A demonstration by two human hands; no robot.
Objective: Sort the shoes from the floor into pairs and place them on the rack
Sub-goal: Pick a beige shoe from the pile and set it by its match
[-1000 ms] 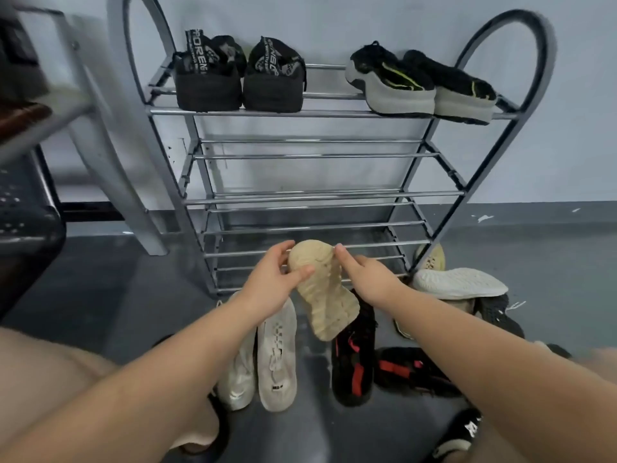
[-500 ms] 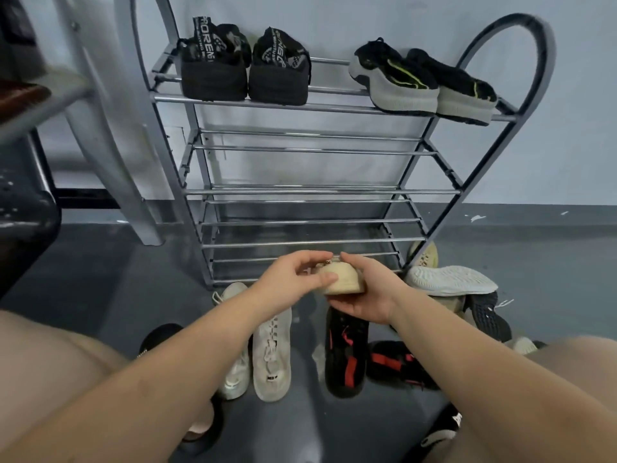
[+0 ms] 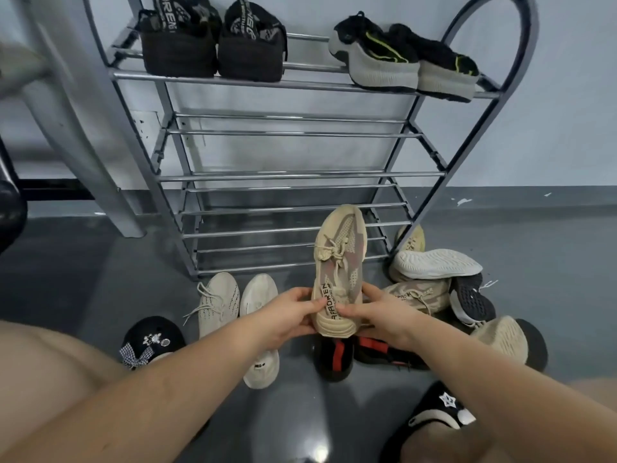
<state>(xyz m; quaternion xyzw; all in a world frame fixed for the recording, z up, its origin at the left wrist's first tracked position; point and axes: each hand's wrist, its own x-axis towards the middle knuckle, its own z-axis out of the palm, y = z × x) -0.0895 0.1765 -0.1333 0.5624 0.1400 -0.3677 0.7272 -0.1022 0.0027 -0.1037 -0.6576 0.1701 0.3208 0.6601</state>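
A beige knit sneaker (image 3: 339, 262) is held upright, laces toward me and toe pointing at the metal shoe rack (image 3: 293, 177). My left hand (image 3: 287, 317) grips its heel from the left and my right hand (image 3: 377, 315) grips it from the right. A similar beige sneaker (image 3: 417, 294) lies on its side in the pile at the right. On the rack's top shelf stand a dark brown pair (image 3: 213, 45) and a black pair with grey soles (image 3: 404, 58). The lower shelves hold nothing.
On the floor lie two off-white sneakers (image 3: 218, 300), a black and red pair (image 3: 337, 359), an upturned white sole (image 3: 434, 264), a black-soled shoe (image 3: 470, 300) and a tan sole (image 3: 504, 339). Black slippers (image 3: 150, 337) cover my feet. A grey leg (image 3: 83, 115) slants at left.
The beige sneaker was turned over from sole-up to laces-up, toe now pointing toward the rack. Both hands shifted to its heel. The view dipped closer to the floor.
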